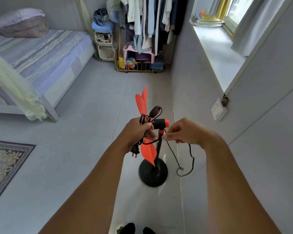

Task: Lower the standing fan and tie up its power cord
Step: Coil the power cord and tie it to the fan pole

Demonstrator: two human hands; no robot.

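Standing fan (159, 132): orange blades, black pole, round black base on the grey floor (91, 102) by the wall. Power cord (184, 159) thin, black. Left hand (139, 130) grip closed round bunched loops, plug (135, 152) dangling below. Right hand (184, 132) pinches a hanging strand.

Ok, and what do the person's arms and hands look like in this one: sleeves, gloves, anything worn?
Both arms are bare from the bottom of the frame up to the wrists: no sleeves in view. The left hand and right hand have no gloves, and no watch, bracelet or ring shows on either. No markings can be seen.
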